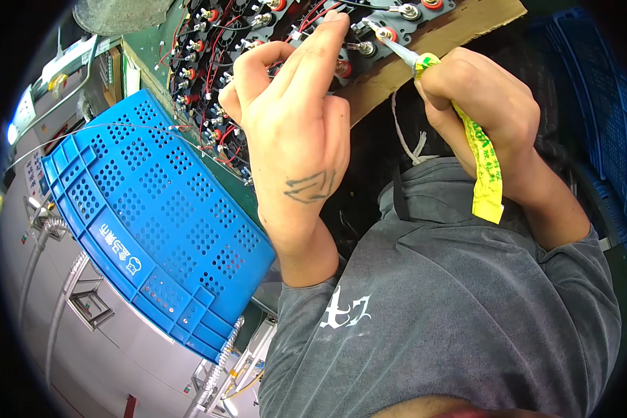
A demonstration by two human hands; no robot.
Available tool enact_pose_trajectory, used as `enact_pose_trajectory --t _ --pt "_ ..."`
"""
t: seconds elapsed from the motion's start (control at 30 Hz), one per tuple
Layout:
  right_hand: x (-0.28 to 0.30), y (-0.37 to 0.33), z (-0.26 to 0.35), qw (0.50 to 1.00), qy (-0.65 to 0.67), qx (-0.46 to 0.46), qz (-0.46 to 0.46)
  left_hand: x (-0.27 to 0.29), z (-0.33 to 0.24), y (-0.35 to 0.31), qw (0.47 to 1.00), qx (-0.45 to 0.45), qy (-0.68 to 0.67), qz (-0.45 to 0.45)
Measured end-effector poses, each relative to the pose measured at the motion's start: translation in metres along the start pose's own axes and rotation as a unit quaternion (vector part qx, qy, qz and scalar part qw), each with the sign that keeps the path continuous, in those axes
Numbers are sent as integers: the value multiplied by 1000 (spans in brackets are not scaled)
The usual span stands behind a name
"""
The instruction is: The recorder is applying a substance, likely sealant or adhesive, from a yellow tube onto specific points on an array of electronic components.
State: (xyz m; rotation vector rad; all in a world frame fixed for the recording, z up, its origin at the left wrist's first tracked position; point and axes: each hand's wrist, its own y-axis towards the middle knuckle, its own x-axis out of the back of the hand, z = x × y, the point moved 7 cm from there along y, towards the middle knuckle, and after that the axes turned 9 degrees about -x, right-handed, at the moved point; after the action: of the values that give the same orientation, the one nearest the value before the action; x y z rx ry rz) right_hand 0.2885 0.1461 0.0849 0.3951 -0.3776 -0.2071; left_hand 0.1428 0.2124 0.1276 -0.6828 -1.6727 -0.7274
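Note:
My right hand (477, 104) is closed around a soft yellow tube (490, 188), whose lower end hangs below my fist. Its tapered grey nozzle (400, 52) points up and left, the tip close to a red-ringed metal terminal (388, 34). My left hand (292, 118) reaches over the black plastic parts (205, 59) with its index finger stretched out near the terminals. The other fingers are partly bent, and I see nothing held in them. Metal terminals, some with red rings, and red and black wires cover the parts. My left hand hides some of them.
A brown cardboard sheet (432, 52) lies under the parts' near edge, on a green work surface (161, 73). At left stands a large blue perforated plastic crate (167, 230). More blue crates (599, 90) are at far right. A thin wire (104, 127) crosses above the left crate.

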Motion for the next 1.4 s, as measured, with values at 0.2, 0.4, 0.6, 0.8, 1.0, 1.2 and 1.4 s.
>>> enact_pose_trajectory --t 0.2,0.4,0.6,0.8,1.0,1.2,1.4 --pt "3 -1 -1 1000 3 -11 -7 -2 0 0 1000 -8 -4 4" --pt "3 0 -3 1000 7 -4 -8 -3 1 -1 1000 -3 -3 17" --pt "3 -2 -4 1000 7 -8 -8 -2 -2 2 1000 -8 3 15" --pt "2 -2 -6 1000 22 -13 -14 -1 -3 3 1000 -2 4 16" --pt "5 -3 -4 999 26 -11 -19 1 -2 7 1000 -15 11 7" --pt "22 -1 -14 997 14 -20 -77 8 -8 16 1000 1 -11 -14" --pt "22 2 -17 998 14 -19 -62 11 -25 53 995 77 -53 34"
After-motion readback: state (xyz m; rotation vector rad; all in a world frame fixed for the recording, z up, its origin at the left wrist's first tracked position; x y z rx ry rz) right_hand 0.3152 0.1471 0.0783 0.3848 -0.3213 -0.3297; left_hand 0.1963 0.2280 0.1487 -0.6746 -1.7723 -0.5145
